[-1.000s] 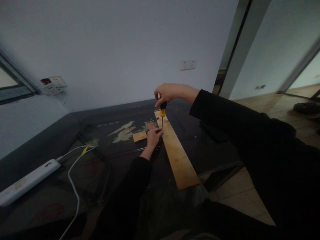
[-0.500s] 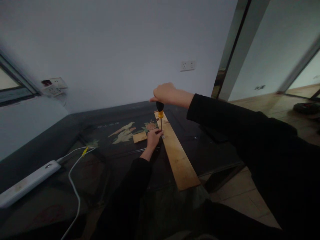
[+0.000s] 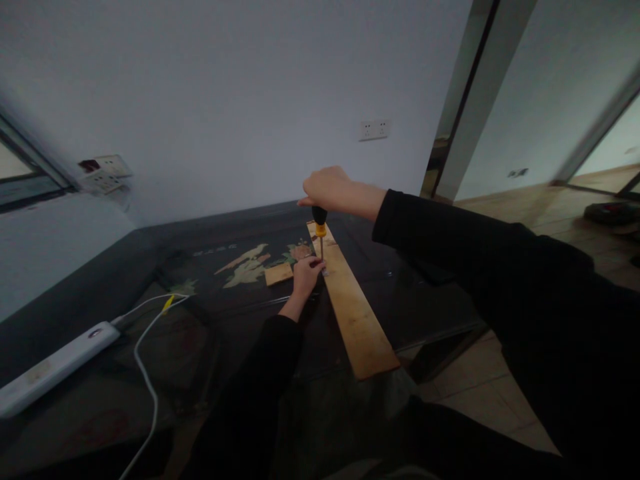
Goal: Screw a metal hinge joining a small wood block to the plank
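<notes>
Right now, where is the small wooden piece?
In the head view, the small wooden piece lies on the dark table, just left of the left hand and right of the pale bird design.

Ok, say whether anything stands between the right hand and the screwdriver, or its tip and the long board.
Nothing blocks the right hand, which grips the screwdriver. But the left hand hides whether anything separates the tip from the long board.

We see a dim scene, slightly brighter at the right-hand wall [image 3: 555, 113]. Faint glints streak the dark tabletop [image 3: 420, 313]. The screwdriver [image 3: 321, 230] looks soft, and wide-angle distortion stretches the edges.
</notes>
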Available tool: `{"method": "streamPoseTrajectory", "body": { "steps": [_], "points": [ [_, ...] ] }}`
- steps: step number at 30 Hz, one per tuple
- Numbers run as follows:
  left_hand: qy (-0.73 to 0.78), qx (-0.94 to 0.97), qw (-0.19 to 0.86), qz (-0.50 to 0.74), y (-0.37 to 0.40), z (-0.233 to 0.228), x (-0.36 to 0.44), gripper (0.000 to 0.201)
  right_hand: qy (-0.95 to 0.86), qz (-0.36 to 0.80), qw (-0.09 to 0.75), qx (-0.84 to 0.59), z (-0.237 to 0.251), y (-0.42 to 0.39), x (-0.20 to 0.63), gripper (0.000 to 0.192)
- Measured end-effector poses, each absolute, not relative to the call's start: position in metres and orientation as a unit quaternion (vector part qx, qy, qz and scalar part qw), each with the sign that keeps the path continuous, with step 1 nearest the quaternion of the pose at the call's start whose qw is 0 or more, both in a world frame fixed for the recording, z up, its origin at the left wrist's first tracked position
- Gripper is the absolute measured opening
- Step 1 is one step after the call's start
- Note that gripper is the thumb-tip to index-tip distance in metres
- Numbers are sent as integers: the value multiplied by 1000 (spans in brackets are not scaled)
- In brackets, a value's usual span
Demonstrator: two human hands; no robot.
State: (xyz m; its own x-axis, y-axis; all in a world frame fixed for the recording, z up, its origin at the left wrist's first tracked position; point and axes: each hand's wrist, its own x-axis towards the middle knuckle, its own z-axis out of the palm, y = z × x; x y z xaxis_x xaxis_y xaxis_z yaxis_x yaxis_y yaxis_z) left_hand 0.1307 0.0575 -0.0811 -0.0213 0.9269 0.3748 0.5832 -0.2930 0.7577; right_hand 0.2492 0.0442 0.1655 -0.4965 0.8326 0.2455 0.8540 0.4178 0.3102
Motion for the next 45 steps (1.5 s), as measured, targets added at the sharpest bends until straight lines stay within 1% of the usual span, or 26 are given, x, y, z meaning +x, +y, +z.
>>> {"method": "streamPoseTrajectory", "body": {
  "steps": [2,4,8,10,13,17,19,21,24,27,29,33,39,42,45],
  "points": [
    [563,673,193,440,57,-80,131,6,-842,-200,41,-500,165,43,250,54],
    [562,674,194,439,56,-79,131,6,-851,-175,43,-493,168,43,252,53],
    [560,677,192,437,56,-80,129,5,-883,-98,-3,-459,180,47,254,45],
    [560,679,189,435,57,-81,129,5,-891,-82,-24,-445,183,48,254,40],
    [561,679,194,432,56,-80,130,6,-881,-105,-21,-461,180,46,252,35],
    [563,676,199,432,55,-78,131,6,-847,-184,18,-499,169,41,249,38],
    [563,674,198,435,54,-77,131,6,-836,-204,27,-508,167,39,249,39],
    [564,673,196,437,54,-77,131,6,-836,-200,30,-510,168,38,250,42],
    [565,672,195,437,54,-77,131,6,-856,-159,13,-492,176,39,255,46],
    [562,673,198,438,55,-78,130,7,-881,-108,-30,-459,185,40,259,41],
    [560,674,197,439,55,-80,129,6,-887,-96,-39,-450,186,40,258,36],
    [555,677,196,442,57,-81,129,4,-868,-145,-9,-476,179,37,252,35],
    [554,676,195,444,56,-80,131,6,-840,-218,23,-495,166,41,248,40],
    [557,677,190,442,57,-80,131,6,-847,-208,35,-488,167,44,250,45],
    [556,677,193,441,57,-80,130,5,-874,-147,2,-463,174,44,253,45]
  ]
}}
